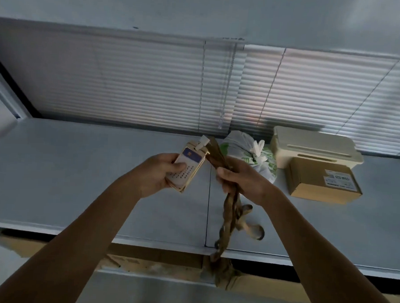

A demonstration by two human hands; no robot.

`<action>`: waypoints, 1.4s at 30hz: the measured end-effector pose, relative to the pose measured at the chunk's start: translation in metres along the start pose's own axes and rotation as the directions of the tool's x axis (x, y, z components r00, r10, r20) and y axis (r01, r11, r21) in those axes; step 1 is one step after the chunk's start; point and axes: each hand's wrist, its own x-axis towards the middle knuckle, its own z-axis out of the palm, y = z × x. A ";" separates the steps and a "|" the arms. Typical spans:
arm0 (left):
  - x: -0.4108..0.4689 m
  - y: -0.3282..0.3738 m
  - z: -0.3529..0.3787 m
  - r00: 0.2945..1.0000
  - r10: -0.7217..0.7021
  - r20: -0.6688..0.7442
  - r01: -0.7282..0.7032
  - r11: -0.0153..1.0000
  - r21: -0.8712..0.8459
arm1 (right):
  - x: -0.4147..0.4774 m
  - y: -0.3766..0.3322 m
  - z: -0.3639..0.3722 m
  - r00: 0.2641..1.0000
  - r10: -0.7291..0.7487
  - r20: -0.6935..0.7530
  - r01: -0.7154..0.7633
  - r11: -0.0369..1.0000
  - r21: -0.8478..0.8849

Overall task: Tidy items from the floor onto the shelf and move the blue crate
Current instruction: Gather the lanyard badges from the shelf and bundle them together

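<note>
A: Head view, centre of frame. Left hand (157,172) holds a card holder (188,165) upright, its fingers (178,167) curled and pressed across the printed face. Which step is this?

B: Placing, by my judgement. The holder is held above the shelf (100,169), not yet resting on it. Its lanyard (229,213) runs from the clip at the top of the holder, right of centre, into the right hand (241,179).

A: And the right hand's fingers?

B: Closed around the strap, bunching it in a fist. The remainder hangs below the hand, twisted, and trails past the front edge of the shelf toward the lower middle of the frame.

A: What occupies the shelf already?

B: At right of centre, a tied plastic bag (245,149); beside it, a cream plastic box (310,148) with a cardboard box (320,178) in front of it. Closed blinds (128,82) fill the upper half of the frame.

A: What does the next move call for?

B: Probably gathering the loose tail so that none hangs over the edge, then setting holder and strap down together on the bare stretch at centre or left. A trailing loop could drag the holder off.

A: The blue crate?

B: Not visible here; that part appears to remain outstanding.
</note>
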 end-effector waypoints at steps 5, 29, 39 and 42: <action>0.036 0.015 -0.052 0.994 -0.008 -0.109 0.000 0.997 -0.073 | -0.011 0.037 0.014 0.932 0.280 -0.230 -0.305 0.949 -0.081; 0.258 -0.081 -0.072 0.897 -0.090 -0.434 0.160 0.979 0.128 | 0.069 0.145 0.112 0.762 0.296 -0.576 -0.311 0.947 0.076; 0.306 -0.089 -0.073 0.824 0.140 -0.549 0.146 0.883 0.446 | 0.091 0.173 0.118 0.835 0.013 -0.550 -0.372 0.749 -0.548; 0.308 -0.093 -0.078 0.808 0.164 -0.566 0.205 0.822 0.531 | 0.084 0.167 0.127 0.861 0.029 -0.508 -0.404 0.645 -0.648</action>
